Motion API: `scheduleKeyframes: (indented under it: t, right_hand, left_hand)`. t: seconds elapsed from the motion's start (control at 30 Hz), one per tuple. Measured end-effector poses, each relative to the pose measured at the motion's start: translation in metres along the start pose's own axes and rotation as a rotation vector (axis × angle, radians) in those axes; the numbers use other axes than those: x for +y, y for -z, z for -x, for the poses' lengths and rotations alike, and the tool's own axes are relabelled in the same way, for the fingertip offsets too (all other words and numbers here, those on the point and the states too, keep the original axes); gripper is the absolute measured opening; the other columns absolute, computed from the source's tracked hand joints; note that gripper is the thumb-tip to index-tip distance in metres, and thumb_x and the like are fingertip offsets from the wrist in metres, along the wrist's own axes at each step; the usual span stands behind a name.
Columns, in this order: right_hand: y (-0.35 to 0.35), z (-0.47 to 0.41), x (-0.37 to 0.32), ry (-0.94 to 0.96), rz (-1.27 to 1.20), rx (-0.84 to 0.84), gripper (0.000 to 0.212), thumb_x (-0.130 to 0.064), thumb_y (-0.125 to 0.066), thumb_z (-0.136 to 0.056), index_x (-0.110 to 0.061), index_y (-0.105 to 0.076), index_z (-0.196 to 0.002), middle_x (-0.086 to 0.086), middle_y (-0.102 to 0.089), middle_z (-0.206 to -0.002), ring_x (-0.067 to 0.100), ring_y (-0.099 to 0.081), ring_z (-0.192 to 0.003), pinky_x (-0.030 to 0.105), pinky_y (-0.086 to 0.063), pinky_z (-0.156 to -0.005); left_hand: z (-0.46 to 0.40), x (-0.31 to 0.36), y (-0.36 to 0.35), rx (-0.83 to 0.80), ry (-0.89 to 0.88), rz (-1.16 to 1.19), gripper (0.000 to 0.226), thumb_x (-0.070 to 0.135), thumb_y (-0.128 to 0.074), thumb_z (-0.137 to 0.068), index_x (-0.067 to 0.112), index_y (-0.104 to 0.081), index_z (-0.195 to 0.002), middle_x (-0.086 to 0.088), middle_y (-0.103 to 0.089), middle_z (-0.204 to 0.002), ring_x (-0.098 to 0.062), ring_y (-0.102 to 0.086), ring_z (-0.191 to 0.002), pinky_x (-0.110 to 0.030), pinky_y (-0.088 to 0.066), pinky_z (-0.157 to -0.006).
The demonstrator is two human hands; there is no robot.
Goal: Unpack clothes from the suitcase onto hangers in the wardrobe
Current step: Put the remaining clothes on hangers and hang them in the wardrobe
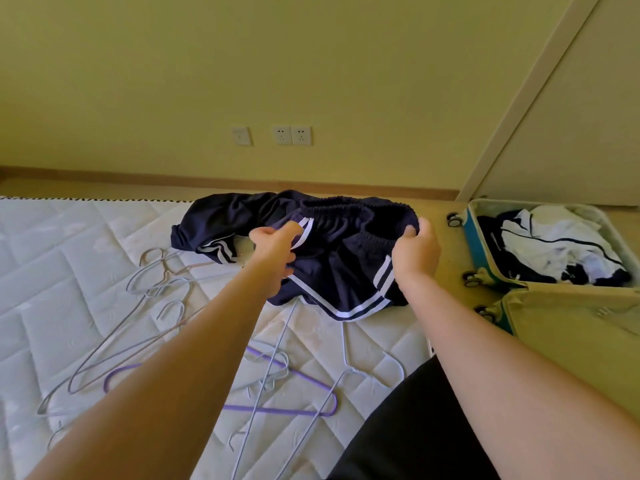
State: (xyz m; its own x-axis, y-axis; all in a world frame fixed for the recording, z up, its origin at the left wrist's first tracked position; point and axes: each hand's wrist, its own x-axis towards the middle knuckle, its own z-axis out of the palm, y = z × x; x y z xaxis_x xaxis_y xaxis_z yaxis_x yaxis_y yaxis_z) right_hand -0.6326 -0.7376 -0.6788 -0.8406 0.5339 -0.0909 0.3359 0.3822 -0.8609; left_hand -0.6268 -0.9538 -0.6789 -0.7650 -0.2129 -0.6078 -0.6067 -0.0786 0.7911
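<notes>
A pair of navy trousers with white side stripes is held bunched at the far right of the mattress. The elastic waistband is pinched by the curled fingers of the left hand at its left side and gripped by the right hand at its right side, the thumb tucked over the band. The legs are spread on the white quilted mattress, which is set against a yellow wall with sockets. Wire hangers are scattered nearer on the mattress, one purple hanger among them, some partly covered by the forearms. To the right, on the floor, an open suitcase is seen, with white and dark clothes inside.
</notes>
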Motion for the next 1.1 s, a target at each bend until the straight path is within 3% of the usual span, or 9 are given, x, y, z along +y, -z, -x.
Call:
scheduleKeyframes:
  t: [0.1,0.2,0.27,0.37,0.5,0.67,0.83,0.97,1.1]
  right_hand:
    - [0.01,-0.008,0.011,0.124,0.065,0.038,0.037,-0.022,-0.035,-0.104,-0.013,-0.048,-0.137,0.009,-0.055,-0.131,0.028,-0.052,-0.119,0.032,-0.04,-0.09]
    - [0.011,-0.002,0.017,0.176,0.043,-0.064,0.032,-0.017,-0.043,-0.099,-0.014,-0.05,-0.131,0.009,-0.052,-0.127,0.025,-0.054,-0.11,0.034,-0.046,-0.091]
    - [0.009,0.002,0.02,0.158,0.039,-0.136,0.025,-0.008,-0.045,-0.09,-0.013,-0.051,-0.113,0.01,-0.053,-0.115,0.028,-0.057,-0.097,0.042,-0.05,-0.081]
    - [0.012,0.0,0.023,0.108,0.135,-0.115,0.011,-0.003,-0.04,-0.085,-0.01,-0.046,-0.091,0.014,-0.051,-0.104,0.029,-0.047,-0.081,0.037,-0.039,-0.069]
    - [0.025,-0.01,0.027,0.115,0.197,0.005,0.031,-0.011,-0.037,-0.097,-0.014,-0.059,-0.119,0.018,-0.057,-0.114,0.035,-0.055,-0.094,0.036,-0.041,-0.073]
    - [0.029,-0.01,0.001,0.072,0.242,0.078,0.027,-0.017,-0.036,-0.101,-0.01,-0.049,-0.124,0.02,-0.058,-0.118,0.041,-0.054,-0.107,0.044,-0.047,-0.08]
    - [0.033,-0.006,-0.036,0.128,0.34,0.003,0.027,-0.024,-0.042,-0.098,-0.014,-0.056,-0.118,0.021,-0.056,-0.118,0.04,-0.053,-0.106,0.049,-0.05,-0.087]
    - [0.051,-0.013,-0.055,0.13,0.312,-0.038,0.032,-0.025,-0.044,-0.098,-0.018,-0.061,-0.124,0.018,-0.056,-0.126,0.039,-0.052,-0.114,0.046,-0.048,-0.092]
    - [0.067,-0.021,-0.06,0.238,0.195,-0.14,0.021,-0.02,-0.047,-0.095,-0.019,-0.068,-0.094,0.013,-0.068,-0.094,0.032,-0.056,-0.082,0.036,-0.042,-0.069]
  left_hand:
    - [0.021,-0.071,-0.02,-0.251,0.056,-0.953,0.129,0.08,-0.072,-0.038,0.034,-0.019,-0.146,-0.002,-0.028,-0.145,-0.036,-0.035,-0.133,-0.052,-0.036,-0.106]
    - [0.045,-0.129,-0.038,-0.286,0.05,-1.421,0.136,0.081,-0.072,-0.047,0.035,-0.001,-0.153,-0.002,0.009,-0.162,-0.047,0.008,-0.146,-0.068,-0.011,-0.112]
    - [0.052,-0.149,-0.044,-0.209,-0.059,-1.595,0.117,0.067,-0.071,-0.066,0.028,-0.004,-0.153,-0.003,0.001,-0.161,-0.05,0.007,-0.144,-0.07,-0.006,-0.112]
    - [0.062,-0.151,-0.051,-0.121,-0.301,-1.764,0.087,0.033,-0.065,-0.085,0.015,-0.012,-0.152,-0.012,-0.03,-0.15,-0.038,-0.03,-0.138,-0.06,-0.021,-0.112]
    - [0.072,-0.126,-0.043,0.027,-0.419,-1.598,0.067,0.003,-0.047,-0.091,0.009,-0.015,-0.15,-0.01,-0.06,-0.118,-0.031,-0.062,-0.102,-0.038,-0.047,-0.082]
    - [0.094,-0.01,-0.03,0.203,-0.603,-1.426,0.02,0.031,-0.044,-0.09,0.02,-0.051,-0.105,-0.001,-0.061,-0.083,-0.026,-0.058,-0.075,-0.029,-0.037,-0.058]
    - [0.115,0.095,-0.016,0.58,-0.869,-1.427,0.042,0.04,-0.033,-0.096,0.02,-0.062,-0.075,0.005,-0.046,-0.057,-0.014,-0.04,-0.048,-0.022,-0.028,-0.051]
    - [0.141,0.162,-0.017,0.733,-0.996,-1.153,0.046,0.034,-0.029,-0.1,0.015,-0.051,-0.065,0.001,-0.044,-0.056,-0.023,-0.045,-0.053,-0.027,-0.027,-0.05]
    - [0.156,0.198,-0.031,0.779,-1.132,-0.999,0.048,0.04,-0.03,-0.101,0.014,-0.055,-0.07,-0.004,-0.048,-0.062,-0.03,-0.05,-0.062,-0.03,-0.029,-0.055]
